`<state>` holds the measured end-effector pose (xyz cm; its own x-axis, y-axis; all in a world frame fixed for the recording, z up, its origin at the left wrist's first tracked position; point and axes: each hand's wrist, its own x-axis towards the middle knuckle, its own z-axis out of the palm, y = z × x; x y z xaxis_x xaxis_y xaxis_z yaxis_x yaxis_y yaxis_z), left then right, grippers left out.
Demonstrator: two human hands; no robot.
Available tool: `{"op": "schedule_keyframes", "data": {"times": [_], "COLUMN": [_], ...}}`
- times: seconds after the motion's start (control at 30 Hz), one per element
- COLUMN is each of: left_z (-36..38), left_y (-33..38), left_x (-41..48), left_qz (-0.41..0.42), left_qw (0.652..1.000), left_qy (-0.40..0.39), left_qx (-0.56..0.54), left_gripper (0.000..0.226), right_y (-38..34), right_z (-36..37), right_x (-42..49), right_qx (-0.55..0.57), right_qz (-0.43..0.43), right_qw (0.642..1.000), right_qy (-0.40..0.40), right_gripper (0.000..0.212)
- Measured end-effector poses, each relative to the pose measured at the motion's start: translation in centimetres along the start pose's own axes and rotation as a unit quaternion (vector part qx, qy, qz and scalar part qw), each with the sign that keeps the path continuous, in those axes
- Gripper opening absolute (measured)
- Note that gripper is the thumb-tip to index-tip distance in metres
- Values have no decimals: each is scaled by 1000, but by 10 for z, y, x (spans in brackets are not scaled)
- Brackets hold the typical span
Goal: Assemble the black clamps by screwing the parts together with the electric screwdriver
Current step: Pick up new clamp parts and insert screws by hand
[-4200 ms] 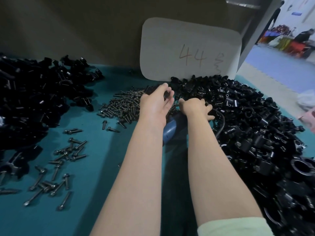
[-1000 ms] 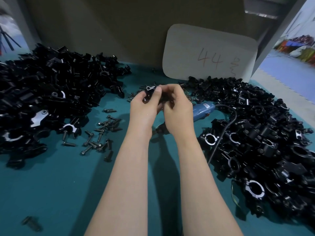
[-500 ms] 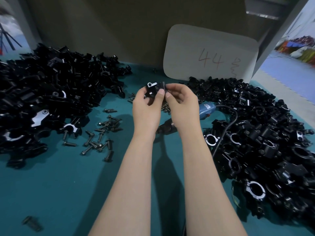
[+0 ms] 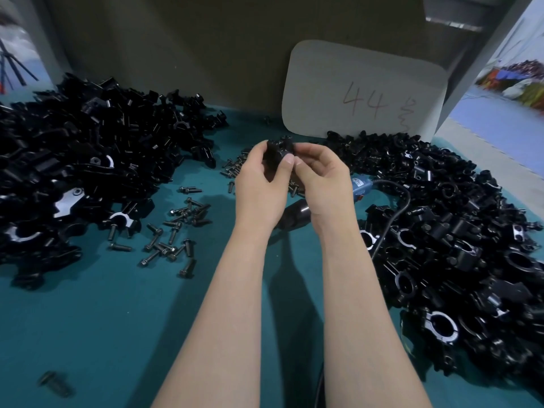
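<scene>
A black clamp part (image 4: 278, 151) is held up over the teal table between both hands. My left hand (image 4: 260, 184) grips it from the left, thumb across its front. My right hand (image 4: 323, 178) pinches its right side with thumb and fingertips. Under my right hand lies the electric screwdriver (image 4: 360, 185), blue body and black nose, its black cord running off right. Much of the clamp is hidden by my fingers.
A big heap of black clamp parts (image 4: 88, 160) fills the left, another heap (image 4: 459, 237) the right. Loose bolts (image 4: 173, 231) lie scattered left of my arms, more behind my hands. A white card marked 44 (image 4: 365, 92) leans on the back wall.
My hands left the screwdriver on the table, picked up a clamp part and lifted it. In the last half second the part has turned in my fingers.
</scene>
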<state>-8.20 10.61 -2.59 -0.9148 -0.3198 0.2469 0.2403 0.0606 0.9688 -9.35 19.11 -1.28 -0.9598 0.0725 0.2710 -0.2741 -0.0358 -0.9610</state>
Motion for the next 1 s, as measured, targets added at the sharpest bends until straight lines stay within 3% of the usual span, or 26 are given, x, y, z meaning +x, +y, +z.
{"op": "schedule_keyframes", "data": {"times": [0.23,0.3,0.37,0.5,0.63,0.77,0.87,1.0], "left_z": [1,0,-3,-17,-26,-25,-23,-21], "left_y": [-3,-3,-4,-5,-7,-7,-8,-9], "left_x": [-3,-3,-4,2,5,5,5,6], "left_qz": [7,-6,-61,-196,-242,-243,-247,-254], "left_qw": [998,998,995,931,879,874,873,872], "left_qy": [23,35,59,136,182,184,180,174], "left_qx": [63,44,-47,-275,-367,-379,-380,-380], "left_gripper": [37,22,8,14,14,13,14,14], "right_y": [5,7,9,12,15,26,33,36], "right_z": [3,3,1,-3,14,34,43,43], "right_x": [0,1,3,12,36,52,53,48], "right_qx": [41,-6,-112,-355,-487,-542,-593,-600], "right_qz": [48,43,19,5,62,122,160,135], "right_qw": [998,999,993,929,871,828,784,784], "right_qy": [-1,3,32,105,21,-68,-90,-83], "right_gripper": [18,18,18,25,27,38,50,40]}}
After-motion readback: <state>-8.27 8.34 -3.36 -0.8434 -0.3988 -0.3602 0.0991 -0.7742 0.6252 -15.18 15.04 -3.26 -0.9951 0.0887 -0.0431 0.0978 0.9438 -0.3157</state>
